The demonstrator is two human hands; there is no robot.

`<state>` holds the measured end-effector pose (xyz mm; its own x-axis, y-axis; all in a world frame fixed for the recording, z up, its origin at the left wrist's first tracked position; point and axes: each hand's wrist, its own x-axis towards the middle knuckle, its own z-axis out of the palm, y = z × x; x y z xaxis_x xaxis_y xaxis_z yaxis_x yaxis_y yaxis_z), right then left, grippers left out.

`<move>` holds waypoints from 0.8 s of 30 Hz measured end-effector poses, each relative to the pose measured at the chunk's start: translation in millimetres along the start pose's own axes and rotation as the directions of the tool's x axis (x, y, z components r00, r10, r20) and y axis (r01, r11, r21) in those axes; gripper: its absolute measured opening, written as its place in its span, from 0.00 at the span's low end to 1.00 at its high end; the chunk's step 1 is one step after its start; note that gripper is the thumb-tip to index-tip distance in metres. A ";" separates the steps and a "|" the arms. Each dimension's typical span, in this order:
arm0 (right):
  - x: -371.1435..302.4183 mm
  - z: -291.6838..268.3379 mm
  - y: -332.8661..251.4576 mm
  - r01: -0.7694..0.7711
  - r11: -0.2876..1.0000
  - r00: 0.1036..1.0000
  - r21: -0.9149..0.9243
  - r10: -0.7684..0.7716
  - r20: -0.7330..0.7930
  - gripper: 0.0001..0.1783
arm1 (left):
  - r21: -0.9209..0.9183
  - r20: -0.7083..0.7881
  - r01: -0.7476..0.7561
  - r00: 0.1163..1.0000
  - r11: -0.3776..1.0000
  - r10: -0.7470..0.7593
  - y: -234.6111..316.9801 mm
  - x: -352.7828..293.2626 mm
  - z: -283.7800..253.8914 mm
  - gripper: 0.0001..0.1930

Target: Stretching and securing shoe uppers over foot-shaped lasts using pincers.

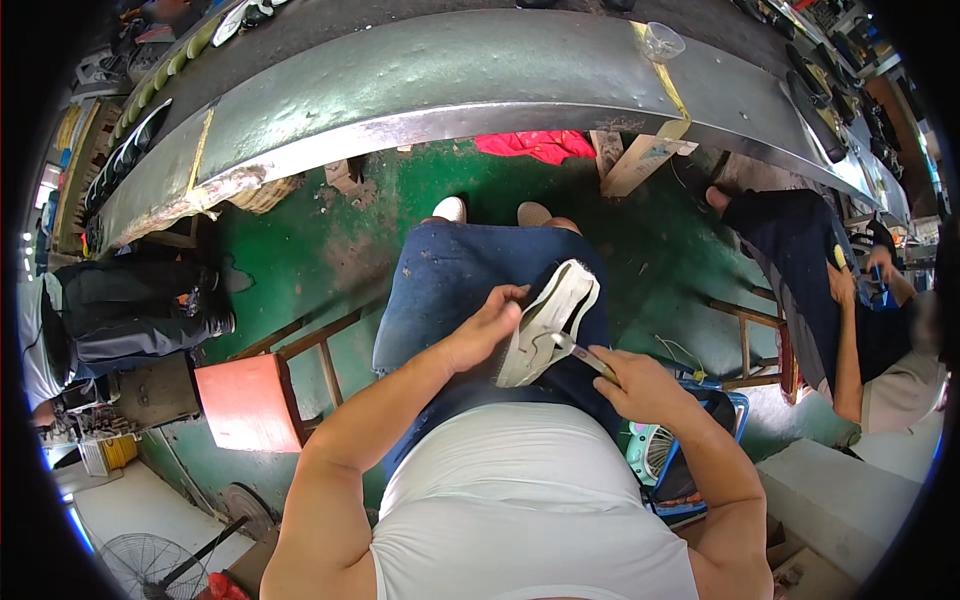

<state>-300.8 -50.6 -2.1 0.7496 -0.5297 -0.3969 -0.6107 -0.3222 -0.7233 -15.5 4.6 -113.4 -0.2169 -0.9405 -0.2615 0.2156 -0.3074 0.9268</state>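
Note:
A white shoe (538,345) with a dark opening is held over my lap, tilted, its far end leaning to the right. My left hand (487,330) grips the shoe's left side, thumb and fingers closed around its edge. In my right hand (640,385) is a slim hand tool (590,357) with a metallic shaft and a pale tip, too small to tell which kind. Its tip touches or nearly touches the shoe's right side. My right fingers are wrapped round the tool's handle. Blue cloth (430,280) lies over my legs beneath the shoe.
A long metal-edged bench (420,80) curves across the front, with a clear plastic cup (662,42) on it. An orange-red stool (248,402) stands at left, and a green fan (650,450) at my right. Co-workers (850,300) sit on both sides. Red cloth (537,146) lies under the bench.

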 end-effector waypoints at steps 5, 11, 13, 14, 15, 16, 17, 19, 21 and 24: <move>13.2 3.0 -18.5 0.211 0.873 0.927 -0.439 -0.321 -0.194 0.22 | 0.147 -0.127 0.093 0.989 0.985 -0.075 -7.8 23.6 3.0 0.21; 10.1 -3.2 -14.8 0.151 0.878 0.988 -0.454 -0.154 0.031 0.14 | 0.524 -0.334 0.258 0.939 0.811 -0.083 -7.0 62.7 -1.6 0.26; 4.7 -3.2 -16.0 0.126 0.897 0.992 -0.423 -0.119 0.044 0.14 | 0.401 -0.495 0.293 0.866 0.868 -0.063 -19.2 71.3 -7.0 0.26; 1.6 -2.1 -17.0 0.098 0.915 0.995 -0.391 -0.083 0.054 0.14 | 0.274 -0.639 0.300 0.767 0.914 -0.060 -26.5 75.0 -12.1 0.27; -1.4 -1.1 -14.7 0.097 0.915 0.995 -0.392 -0.082 0.054 0.14 | 0.203 -0.672 0.410 0.719 0.889 -0.178 -21.2 83.1 -19.7 0.24; -4.7 0.9 -11.7 0.089 0.924 0.996 -0.371 -0.083 0.033 0.15 | 0.203 -0.672 0.410 0.719 0.889 -0.177 -21.3 78.9 -19.3 0.24; -5.4 1.8 -9.7 0.083 0.933 0.996 -0.349 -0.084 0.012 0.16 | 0.157 -0.674 0.327 0.725 0.932 -0.141 -23.5 68.6 -15.3 0.23; -6.1 2.1 -5.7 0.054 0.947 0.998 -0.317 -0.057 -0.002 0.17 | -0.033 -0.492 0.218 0.846 0.975 -0.206 -6.7 38.2 -0.1 0.26; -5.0 1.6 -6.7 0.028 0.960 0.999 -0.280 -0.032 -0.012 0.18 | 0.145 -0.123 0.164 0.981 0.976 -0.147 17.1 -12.2 6.0 0.36; 6.9 3.4 -14.9 0.012 0.960 0.999 -0.279 0.003 0.052 0.19 | 0.537 0.102 0.036 0.989 0.843 -0.107 40.2 -43.8 19.9 0.52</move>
<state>-285.7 -46.8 4.0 0.7601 -0.4894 -0.4275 -0.6487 -0.5342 -0.5420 -16.3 36.4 -59.3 -0.3342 -0.8826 -0.3306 -0.3371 -0.2157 0.9164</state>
